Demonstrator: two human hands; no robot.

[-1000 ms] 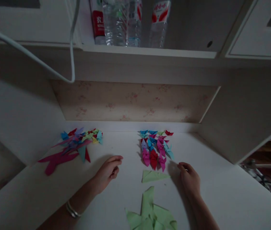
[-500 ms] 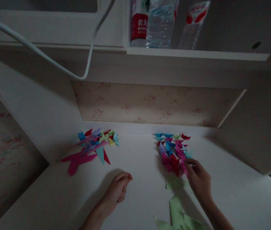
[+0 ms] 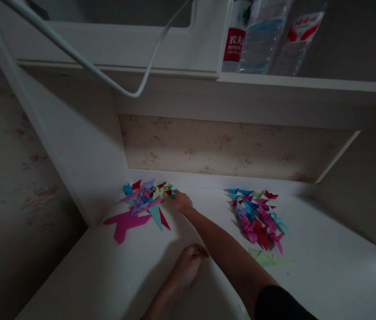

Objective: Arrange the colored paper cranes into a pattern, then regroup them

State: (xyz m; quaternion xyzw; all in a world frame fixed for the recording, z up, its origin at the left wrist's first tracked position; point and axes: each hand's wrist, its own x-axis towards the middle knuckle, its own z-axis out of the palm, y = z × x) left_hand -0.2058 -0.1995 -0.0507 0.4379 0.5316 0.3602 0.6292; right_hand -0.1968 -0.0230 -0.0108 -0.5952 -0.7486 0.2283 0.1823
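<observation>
My right hand (image 3: 181, 202) reaches across to the right edge of the left pile of folded paper cranes (image 3: 146, 195). Its fingers are bunched against light-blue and yellow paper there; whatever is between them is hidden. Nearer to me, below the right forearm, my left hand (image 3: 191, 265) is loosely closed just above the white desk, with nothing visible in it. A flat magenta folded piece (image 3: 124, 225) lies in front of the left pile. To the right, more paper cranes (image 3: 257, 218) sit grouped in rough rows, blue at the back and magenta and red in front.
A light-green folded paper (image 3: 269, 258) lies in front of the right group. Plastic bottles (image 3: 264, 38) stand on the shelf above. A white cable (image 3: 108, 80) hangs at upper left. White side panels (image 3: 74, 146) and the back ledge (image 3: 201, 178) border the desk (image 3: 84, 275).
My right hand has left the magenta crane at the front of the right group and crossed to the left pile. My left hand stays closed near the middle. The view has turned left.
</observation>
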